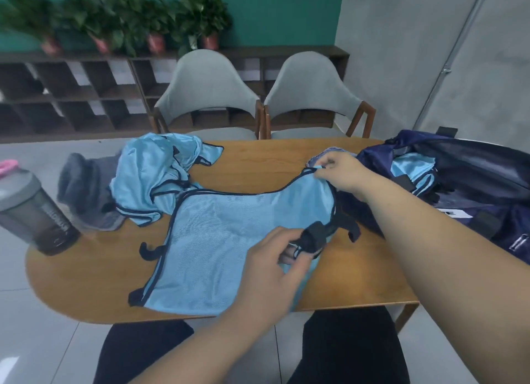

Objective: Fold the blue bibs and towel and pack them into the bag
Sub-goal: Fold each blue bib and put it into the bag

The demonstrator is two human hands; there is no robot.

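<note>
A light blue mesh bib [229, 234] with dark trim lies spread flat across the middle of the wooden table [86, 274]. My left hand [272, 266] pinches its black strap at the near right corner. My right hand [341, 171] pinches the bib's far right corner, close to the bag. More blue bibs [155, 171] lie crumpled at the far left, partly over a grey towel [83, 188]. The navy bag [464, 182] stands open at the right with folded blue fabric [413, 171] inside.
A grey shaker bottle [31, 211] stands on the table's left end. Two grey chairs [209, 93] face the far side of the table. Behind them run a dark shelf unit [71, 96] and potted plants. My dark-trousered legs are under the near edge.
</note>
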